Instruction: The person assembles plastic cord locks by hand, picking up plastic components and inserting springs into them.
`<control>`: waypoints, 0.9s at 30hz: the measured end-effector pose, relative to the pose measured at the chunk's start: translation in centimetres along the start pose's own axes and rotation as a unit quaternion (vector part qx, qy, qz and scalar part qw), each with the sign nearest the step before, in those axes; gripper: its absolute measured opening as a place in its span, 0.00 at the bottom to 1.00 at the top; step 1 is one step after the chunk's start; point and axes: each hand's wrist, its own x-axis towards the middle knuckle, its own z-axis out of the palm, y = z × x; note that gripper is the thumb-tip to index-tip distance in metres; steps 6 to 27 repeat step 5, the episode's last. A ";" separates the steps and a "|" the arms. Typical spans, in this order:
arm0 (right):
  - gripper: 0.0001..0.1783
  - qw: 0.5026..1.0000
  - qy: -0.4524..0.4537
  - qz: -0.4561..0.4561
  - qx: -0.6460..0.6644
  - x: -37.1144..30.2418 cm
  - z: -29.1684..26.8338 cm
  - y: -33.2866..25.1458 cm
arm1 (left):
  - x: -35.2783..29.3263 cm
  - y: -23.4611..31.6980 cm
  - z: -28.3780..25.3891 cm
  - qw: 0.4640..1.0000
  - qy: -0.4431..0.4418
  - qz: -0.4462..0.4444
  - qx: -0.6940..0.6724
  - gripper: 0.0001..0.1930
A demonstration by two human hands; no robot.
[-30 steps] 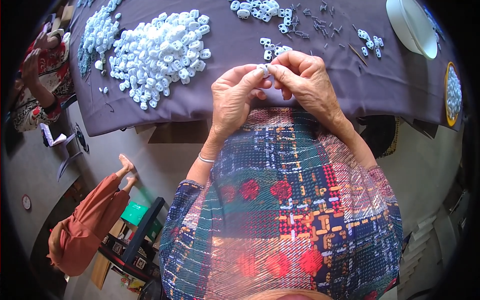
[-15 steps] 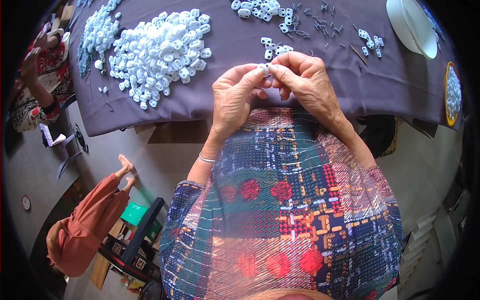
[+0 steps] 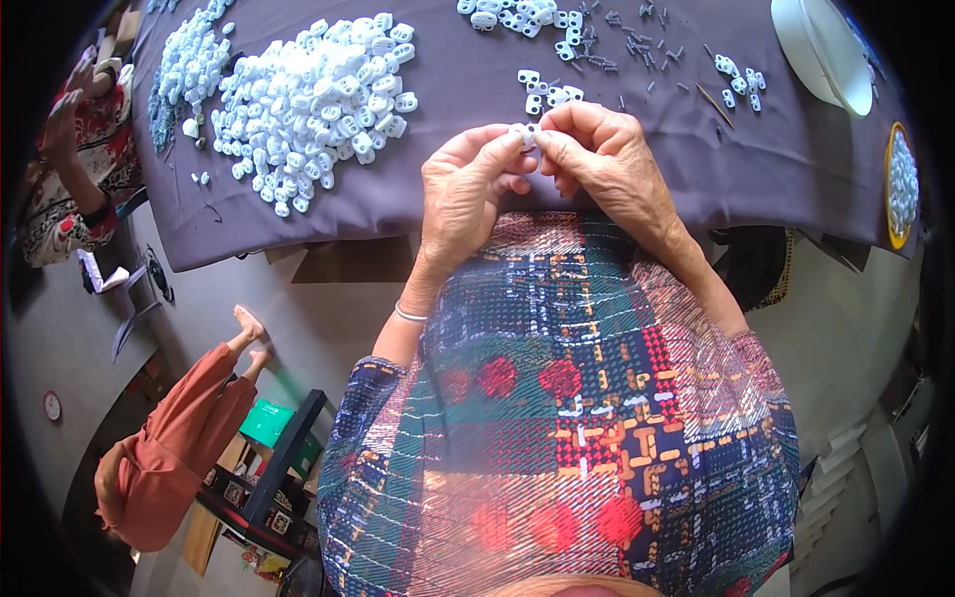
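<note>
Over the near edge of the table, my left hand (image 3: 466, 184) pinches a small white plastic piece with holes (image 3: 523, 135) between thumb and forefinger. My right hand (image 3: 609, 164) meets it from the other side, thumb and forefinger pressed together against the piece. Whether a smaller part sits between the right fingertips is hidden. Just beyond my fingers lies a small group of white two-holed pieces (image 3: 535, 101). Farther back are more such pieces (image 3: 522, 14), beside a scatter of small grey spring-like parts (image 3: 597, 62).
A big heap of white pieces (image 3: 318, 99) covers the table's left, with another pile (image 3: 189, 70) beyond. At right are several loose pieces (image 3: 738, 80), a thin brown stick (image 3: 714, 105), a white tub (image 3: 821, 60) and a yellow-rimmed basket (image 3: 898, 189). Other people are at left.
The white piece has turned slightly between my fingertips, showing more of its holes. Both hands stay in nearly the same place, and the view has shifted a little.
</note>
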 end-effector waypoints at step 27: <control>0.08 1.000 0.006 0.009 -0.029 0.0 0.1 -0.2 | -0.1 0.2 0.1 0.999 0.006 0.004 0.034 0.08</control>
